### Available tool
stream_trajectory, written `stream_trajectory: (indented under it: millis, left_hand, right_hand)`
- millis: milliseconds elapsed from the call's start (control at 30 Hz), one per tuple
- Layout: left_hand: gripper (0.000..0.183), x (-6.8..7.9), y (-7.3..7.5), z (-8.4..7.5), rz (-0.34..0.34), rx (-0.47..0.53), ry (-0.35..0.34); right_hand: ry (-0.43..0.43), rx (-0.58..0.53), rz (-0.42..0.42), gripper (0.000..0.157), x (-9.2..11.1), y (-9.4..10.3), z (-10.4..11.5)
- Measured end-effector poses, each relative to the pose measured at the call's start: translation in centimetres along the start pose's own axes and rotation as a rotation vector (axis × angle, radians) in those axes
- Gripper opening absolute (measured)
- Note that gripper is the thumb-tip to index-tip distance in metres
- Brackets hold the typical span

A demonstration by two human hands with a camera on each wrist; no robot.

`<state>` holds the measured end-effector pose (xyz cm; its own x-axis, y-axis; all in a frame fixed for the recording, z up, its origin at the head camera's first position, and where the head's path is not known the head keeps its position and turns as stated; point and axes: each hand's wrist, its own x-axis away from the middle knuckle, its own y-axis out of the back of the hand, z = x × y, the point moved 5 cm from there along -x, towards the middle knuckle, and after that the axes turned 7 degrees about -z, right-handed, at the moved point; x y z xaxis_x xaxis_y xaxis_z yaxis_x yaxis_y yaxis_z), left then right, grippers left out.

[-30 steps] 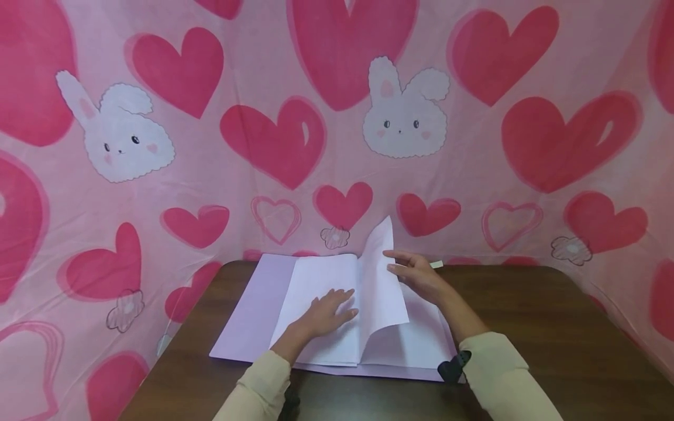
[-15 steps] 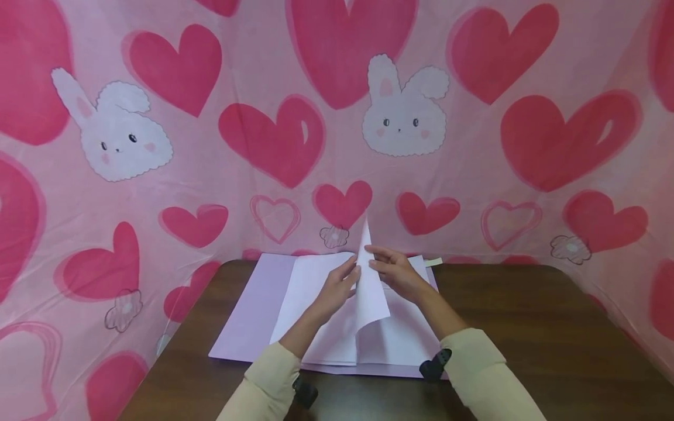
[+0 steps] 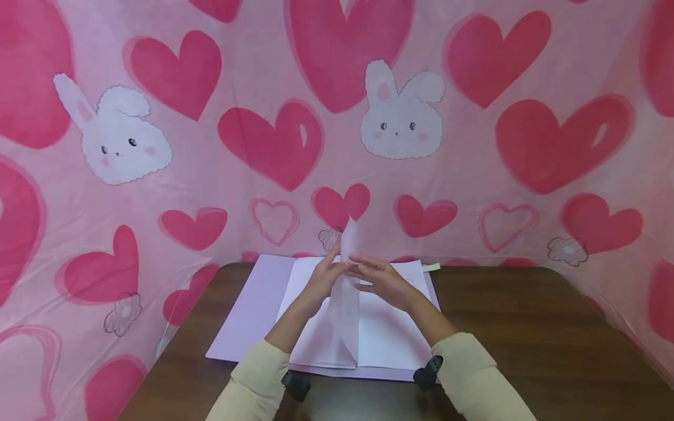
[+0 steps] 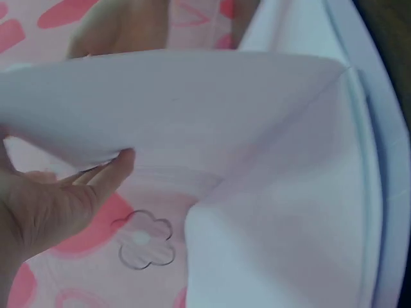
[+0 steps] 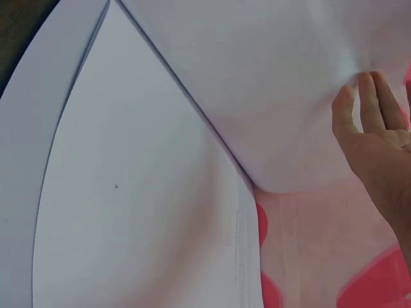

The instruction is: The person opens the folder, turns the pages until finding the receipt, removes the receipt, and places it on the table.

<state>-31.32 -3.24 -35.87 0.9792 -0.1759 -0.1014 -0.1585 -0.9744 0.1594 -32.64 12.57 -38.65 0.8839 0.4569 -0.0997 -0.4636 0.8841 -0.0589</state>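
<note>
An open lilac folder or book with white sheets lies on the table. One loose white page stands up near its middle, bent lengthwise. From the left, my left hand reaches up to this page; in the left wrist view its extended fingers touch the page surface. My right hand is on the other side, fingers fairly straight with the tips against the page, as the right wrist view also shows at its fingertips. The page hides part of the right hand in the left wrist view.
The dark wooden table extends on both sides of the folder. A pale tab sticks out at its back right corner. Behind the table hangs a pink cloth with hearts and rabbits.
The page has swung from right of the middle to upright and slightly left. My right hand moved left with it. My left hand rose from the left sheet to meet the page.
</note>
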Motion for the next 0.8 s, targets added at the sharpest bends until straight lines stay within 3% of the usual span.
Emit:
stream_trajectory:
  millis: [167, 367, 567, 700, 800]
  left_hand:
    - [0.070, -0.2, 1.5, 0.1, -0.050, -0.069, 0.039]
    - [0.059, 0.0, 2.7, 0.2, -0.084, -0.187, -0.004]
    - [0.049, 0.0, 4.0, 0.3, -0.119, -0.304, -0.057]
    - [0.045, 0.1, 4.9, 0.5, -0.133, -0.378, -0.074]
    - [0.042, 0.2, 5.7, 0.7, -0.142, -0.444, -0.100]
  right_hand:
    - [-0.037, 0.035, 0.030, 0.055, 0.4, -0.1, -0.9]
    - [-0.103, 0.151, -0.019, 0.058, 1.2, 0.8, -2.8]
    - [-0.120, 0.432, -0.078, 0.056, 2.4, 2.3, -4.7]
    - [-0.079, 0.655, -0.050, 0.054, 3.0, 3.0, -5.8]
    - [-0.061, 0.760, -0.038, 0.057, 3.4, 3.5, -6.4]
